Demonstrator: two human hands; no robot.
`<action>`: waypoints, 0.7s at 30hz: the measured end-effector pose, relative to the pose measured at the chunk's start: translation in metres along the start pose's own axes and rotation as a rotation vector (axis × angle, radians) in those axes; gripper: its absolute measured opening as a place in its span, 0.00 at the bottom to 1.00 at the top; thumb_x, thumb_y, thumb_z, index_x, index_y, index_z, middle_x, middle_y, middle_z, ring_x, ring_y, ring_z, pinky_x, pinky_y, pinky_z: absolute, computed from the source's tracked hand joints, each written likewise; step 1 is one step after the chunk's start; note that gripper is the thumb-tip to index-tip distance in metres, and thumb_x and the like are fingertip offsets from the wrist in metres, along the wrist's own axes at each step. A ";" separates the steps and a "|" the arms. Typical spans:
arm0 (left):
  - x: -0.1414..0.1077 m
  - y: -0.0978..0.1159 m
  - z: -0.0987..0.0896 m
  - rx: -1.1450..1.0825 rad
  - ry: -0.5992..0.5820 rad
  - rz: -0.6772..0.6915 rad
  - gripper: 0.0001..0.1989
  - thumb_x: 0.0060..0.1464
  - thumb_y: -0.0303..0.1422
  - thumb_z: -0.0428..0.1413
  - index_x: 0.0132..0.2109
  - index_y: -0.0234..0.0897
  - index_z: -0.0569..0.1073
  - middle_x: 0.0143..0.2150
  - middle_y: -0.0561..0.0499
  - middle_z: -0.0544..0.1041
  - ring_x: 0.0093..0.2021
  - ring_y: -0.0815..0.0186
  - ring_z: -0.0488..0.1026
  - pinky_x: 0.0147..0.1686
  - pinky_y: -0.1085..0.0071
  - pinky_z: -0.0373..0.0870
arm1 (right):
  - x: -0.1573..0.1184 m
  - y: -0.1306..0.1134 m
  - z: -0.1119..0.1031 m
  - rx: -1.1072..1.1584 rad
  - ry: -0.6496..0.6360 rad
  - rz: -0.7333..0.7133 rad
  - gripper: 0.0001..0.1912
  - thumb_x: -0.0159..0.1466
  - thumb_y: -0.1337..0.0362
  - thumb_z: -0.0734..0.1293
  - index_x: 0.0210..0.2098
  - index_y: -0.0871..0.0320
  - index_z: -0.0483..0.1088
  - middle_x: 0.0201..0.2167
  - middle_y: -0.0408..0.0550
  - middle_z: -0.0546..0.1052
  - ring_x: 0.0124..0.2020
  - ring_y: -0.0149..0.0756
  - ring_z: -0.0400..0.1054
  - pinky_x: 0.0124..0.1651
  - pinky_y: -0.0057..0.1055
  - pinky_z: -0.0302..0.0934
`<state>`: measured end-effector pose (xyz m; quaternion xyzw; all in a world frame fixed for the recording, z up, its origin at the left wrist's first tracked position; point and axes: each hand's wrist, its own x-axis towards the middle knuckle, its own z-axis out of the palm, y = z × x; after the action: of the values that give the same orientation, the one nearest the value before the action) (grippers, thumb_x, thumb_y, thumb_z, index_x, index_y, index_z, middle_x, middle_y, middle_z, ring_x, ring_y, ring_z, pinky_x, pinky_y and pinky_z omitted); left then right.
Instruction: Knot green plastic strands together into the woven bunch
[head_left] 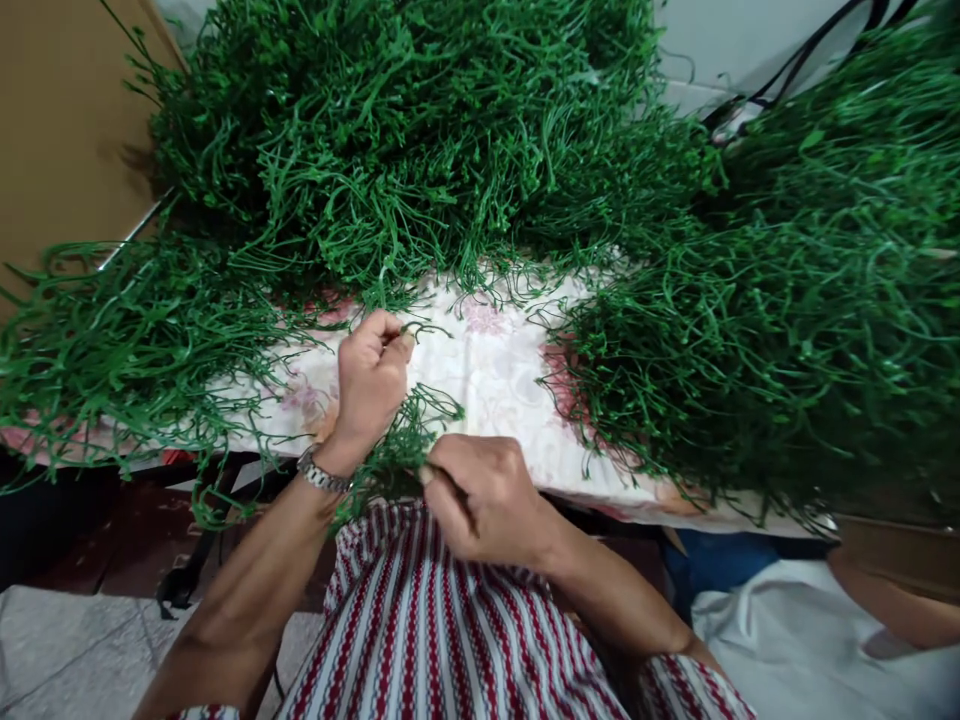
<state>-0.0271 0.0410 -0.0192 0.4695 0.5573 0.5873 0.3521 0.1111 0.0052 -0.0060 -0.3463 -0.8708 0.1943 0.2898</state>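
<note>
A: Which step in hand, going by this view?

B: Most likely picking over green stems (397,205) by hand, perhaps singly. Only a judgement, though.

A: And the stems, where?

B: Spread over the cloth-covered bench (502,380): in a big heap (450,100) at the far side, in a lower heap (142,340) to the left, in another large heap (765,340) to the right. Also in a small bunch (401,448) by the near edge, close to the striped shirt (427,620).

A: Now the left hand (373,375). Fingers how set?

B: Drawn together in a pinch, thumb to forefinger, with a thin stem (431,327) held there, loose end pointing right. Over the bench, near the foot of the far heap.

A: And the right hand (487,490)?

B: Curled almost to a fist, thumb tip close to forefinger, right beside the small bunch. Impossible to make out any hold on it.

A: What to ask of the next move?

B: Probably a light, exact pinch. Best to keep the thin stem free of tangles, and to mind the small bunch, so near the edge.
</note>
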 end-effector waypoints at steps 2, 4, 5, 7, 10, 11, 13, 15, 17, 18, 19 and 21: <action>0.002 0.004 0.000 -0.017 -0.061 0.030 0.05 0.48 0.26 0.52 0.26 0.36 0.64 0.21 0.57 0.59 0.22 0.74 0.54 0.21 0.76 0.52 | 0.001 0.006 -0.006 0.004 0.030 0.047 0.08 0.61 0.68 0.57 0.26 0.59 0.61 0.19 0.41 0.64 0.20 0.25 0.55 0.24 0.25 0.49; 0.003 0.008 0.000 -0.090 -0.143 -0.025 0.06 0.47 0.26 0.54 0.26 0.36 0.64 0.20 0.58 0.58 0.20 0.75 0.53 0.19 0.76 0.51 | 0.001 0.016 -0.012 -0.001 0.054 0.084 0.06 0.62 0.67 0.58 0.29 0.60 0.63 0.21 0.41 0.65 0.21 0.25 0.56 0.26 0.24 0.50; 0.003 0.009 -0.001 -0.148 -0.154 -0.064 0.06 0.47 0.27 0.54 0.26 0.36 0.64 0.20 0.58 0.58 0.19 0.75 0.53 0.18 0.77 0.51 | 0.000 0.021 -0.015 0.005 0.067 0.090 0.05 0.62 0.67 0.59 0.30 0.60 0.63 0.21 0.41 0.66 0.22 0.25 0.57 0.26 0.24 0.51; 0.004 0.009 -0.003 -0.262 -0.157 -0.128 0.06 0.47 0.28 0.56 0.26 0.36 0.64 0.20 0.58 0.60 0.19 0.76 0.56 0.17 0.77 0.52 | -0.002 0.028 -0.020 0.027 0.097 0.103 0.05 0.63 0.67 0.60 0.31 0.60 0.64 0.22 0.41 0.65 0.22 0.24 0.57 0.26 0.23 0.51; 0.004 0.009 -0.008 -0.345 -0.222 -0.200 0.07 0.46 0.29 0.57 0.26 0.35 0.65 0.19 0.57 0.62 0.17 0.76 0.57 0.16 0.78 0.51 | -0.008 0.034 -0.025 0.041 0.188 0.143 0.04 0.63 0.66 0.60 0.31 0.59 0.64 0.22 0.41 0.65 0.22 0.25 0.58 0.26 0.23 0.52; 0.003 0.009 -0.009 -0.345 -0.230 -0.218 0.08 0.45 0.29 0.58 0.26 0.35 0.65 0.19 0.58 0.62 0.17 0.77 0.56 0.16 0.78 0.50 | -0.010 0.036 -0.027 0.040 0.235 0.154 0.04 0.62 0.66 0.61 0.31 0.59 0.64 0.22 0.41 0.66 0.22 0.25 0.58 0.26 0.23 0.52; 0.001 0.008 -0.010 -0.308 -0.231 -0.226 0.07 0.44 0.29 0.58 0.25 0.35 0.66 0.18 0.58 0.61 0.17 0.77 0.55 0.16 0.79 0.49 | -0.012 0.038 -0.032 0.032 0.329 0.174 0.04 0.62 0.66 0.61 0.30 0.59 0.64 0.23 0.41 0.66 0.22 0.26 0.58 0.27 0.24 0.53; -0.002 0.008 -0.011 -0.269 -0.263 -0.206 0.04 0.44 0.28 0.58 0.27 0.34 0.69 0.19 0.57 0.62 0.18 0.78 0.54 0.17 0.78 0.48 | -0.014 0.040 -0.036 0.045 0.356 0.181 0.04 0.62 0.66 0.61 0.30 0.58 0.64 0.22 0.41 0.66 0.21 0.26 0.58 0.26 0.24 0.53; -0.005 0.008 -0.013 -0.319 -0.335 -0.186 0.03 0.45 0.29 0.58 0.31 0.35 0.72 0.18 0.57 0.61 0.17 0.77 0.53 0.17 0.77 0.47 | -0.013 0.042 -0.037 0.067 0.325 0.166 0.05 0.62 0.66 0.61 0.30 0.58 0.64 0.21 0.41 0.65 0.21 0.26 0.58 0.26 0.24 0.53; -0.006 0.008 -0.014 -0.367 -0.377 -0.178 0.05 0.45 0.31 0.58 0.32 0.35 0.73 0.17 0.57 0.61 0.17 0.77 0.51 0.17 0.77 0.46 | -0.013 0.042 -0.037 0.069 0.314 0.154 0.04 0.62 0.66 0.61 0.30 0.58 0.64 0.21 0.41 0.66 0.21 0.25 0.58 0.27 0.24 0.53; -0.007 0.008 -0.015 -0.401 -0.413 -0.169 0.07 0.46 0.32 0.57 0.34 0.35 0.74 0.17 0.57 0.61 0.16 0.77 0.50 0.17 0.76 0.46 | -0.012 0.043 -0.036 0.064 0.308 0.140 0.04 0.62 0.66 0.61 0.30 0.58 0.64 0.22 0.41 0.66 0.22 0.25 0.58 0.27 0.24 0.53; -0.008 0.010 -0.016 -0.380 -0.477 -0.150 0.10 0.46 0.35 0.58 0.35 0.34 0.75 0.19 0.56 0.63 0.17 0.76 0.52 0.17 0.76 0.47 | -0.009 0.042 -0.033 0.046 0.292 0.108 0.02 0.61 0.68 0.62 0.31 0.59 0.64 0.23 0.42 0.67 0.23 0.25 0.59 0.27 0.23 0.53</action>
<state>-0.0387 0.0274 -0.0098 0.4775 0.3723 0.5265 0.5968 0.1583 0.0321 -0.0066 -0.4104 -0.7949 0.1769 0.4104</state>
